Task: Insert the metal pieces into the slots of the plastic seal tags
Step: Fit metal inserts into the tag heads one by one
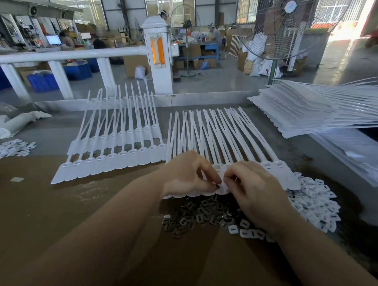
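Lying fanned in a near row on the table (pixel 54 204), the plastic seal tags (pixel 227 140) rest under both hands. The left hand (pixel 185 176) and right hand (pixel 253 189) each pinch one tag's flat end. Loose metal pieces (pixel 195 217) are heaped just nearer, white clips (pixel 315 199) right.

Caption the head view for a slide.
Both hands, left hand and right hand, work a seal-tag row above loose metal pieces.

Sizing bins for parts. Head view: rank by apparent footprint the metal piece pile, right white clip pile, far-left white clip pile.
1. right white clip pile
2. metal piece pile, partly hidden by hands
3. far-left white clip pile, cut by frame edge and farther away, so unsure
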A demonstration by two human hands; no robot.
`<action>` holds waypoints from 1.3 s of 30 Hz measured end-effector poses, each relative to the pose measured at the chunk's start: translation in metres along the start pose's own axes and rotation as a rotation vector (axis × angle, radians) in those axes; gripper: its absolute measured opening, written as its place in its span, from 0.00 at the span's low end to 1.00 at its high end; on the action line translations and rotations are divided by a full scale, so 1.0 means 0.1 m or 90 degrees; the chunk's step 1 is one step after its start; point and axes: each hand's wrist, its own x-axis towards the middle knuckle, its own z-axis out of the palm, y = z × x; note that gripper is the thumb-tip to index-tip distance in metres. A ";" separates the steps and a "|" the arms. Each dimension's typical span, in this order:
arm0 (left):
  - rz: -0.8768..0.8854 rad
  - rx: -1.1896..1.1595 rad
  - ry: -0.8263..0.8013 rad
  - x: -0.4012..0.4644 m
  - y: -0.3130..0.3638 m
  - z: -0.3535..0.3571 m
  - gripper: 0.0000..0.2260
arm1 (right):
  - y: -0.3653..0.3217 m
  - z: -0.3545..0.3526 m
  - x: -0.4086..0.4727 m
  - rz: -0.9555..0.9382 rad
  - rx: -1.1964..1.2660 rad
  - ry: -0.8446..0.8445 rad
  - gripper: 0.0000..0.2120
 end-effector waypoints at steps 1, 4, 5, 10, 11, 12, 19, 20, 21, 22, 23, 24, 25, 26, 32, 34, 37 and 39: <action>0.005 0.015 0.003 0.00 0.00 0.01 0.05 | 0.00 0.00 0.00 0.000 -0.002 0.001 0.05; 0.013 0.057 0.012 0.00 0.00 0.05 0.04 | 0.00 0.00 0.00 -0.001 0.000 -0.004 0.05; 0.013 0.067 0.020 0.00 0.00 0.06 0.04 | 0.00 0.00 0.00 -0.001 0.000 -0.007 0.05; 0.041 0.105 0.083 0.02 -0.04 0.13 0.04 | 0.00 0.00 0.00 -0.002 0.000 -0.004 0.05; 0.039 0.092 0.107 0.04 -0.05 0.14 0.05 | -0.01 0.00 0.00 -0.003 0.001 -0.003 0.05; 0.029 0.068 0.135 0.05 -0.07 0.14 0.04 | -0.01 -0.01 0.00 -0.002 0.002 -0.003 0.05; -0.050 -0.068 0.258 0.14 -0.11 0.14 0.07 | -0.01 -0.01 0.00 0.009 0.001 -0.003 0.04; -0.056 -0.094 0.259 0.15 -0.11 0.14 0.06 | -0.01 -0.01 0.00 0.010 0.000 -0.003 0.04; -0.059 -0.118 0.261 0.16 -0.10 0.14 0.06 | -0.01 -0.01 0.00 0.010 -0.001 -0.004 0.04; -0.061 -0.139 0.263 0.16 -0.10 0.13 0.05 | -0.01 -0.01 0.00 0.010 -0.002 -0.006 0.04; -0.060 -0.159 0.264 0.16 -0.09 0.13 0.05 | -0.01 -0.01 0.00 0.010 -0.002 -0.007 0.04; -0.059 -0.178 0.264 0.16 -0.08 0.12 0.04 | 0.00 -0.01 0.00 0.009 -0.002 -0.008 0.04; -0.059 -0.196 0.265 0.15 -0.07 0.11 0.04 | 0.00 -0.01 0.00 0.010 -0.001 -0.009 0.04; -0.058 -0.213 0.266 0.14 -0.06 0.11 0.04 | 0.00 -0.01 0.00 0.011 -0.001 -0.008 0.03; -0.044 -0.204 0.244 0.07 0.01 0.11 0.03 | 0.00 -0.01 0.00 0.015 -0.002 0.000 0.03; -0.038 -0.146 0.252 0.04 0.04 0.13 0.04 | 0.01 0.00 0.00 0.015 -0.007 0.005 0.03; -0.042 -0.081 0.268 -0.02 0.04 0.18 0.03 | 0.00 0.00 0.00 0.011 -0.011 0.013 0.03; -0.049 -0.055 0.290 -0.07 0.02 0.22 0.03 | 0.00 0.00 -0.01 0.006 -0.015 0.014 0.03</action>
